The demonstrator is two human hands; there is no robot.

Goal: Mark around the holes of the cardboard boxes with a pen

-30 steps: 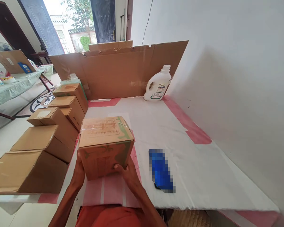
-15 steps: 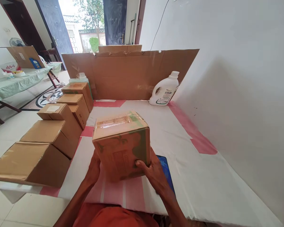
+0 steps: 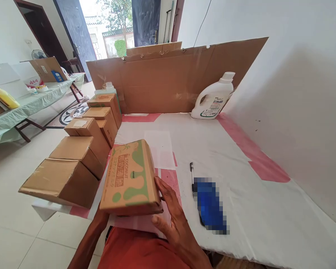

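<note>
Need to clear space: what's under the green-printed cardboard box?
Both hands hold the green-printed cardboard box above the table's near edge: left hand beneath, mostly hidden; right hand alongside. Its underside is hidden.

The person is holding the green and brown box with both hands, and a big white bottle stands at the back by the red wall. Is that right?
Almost. The head view shows both hands, left hand and right hand, on the green and brown box, and the white bottle at the back, but the wall beside it is white, not red.
</note>
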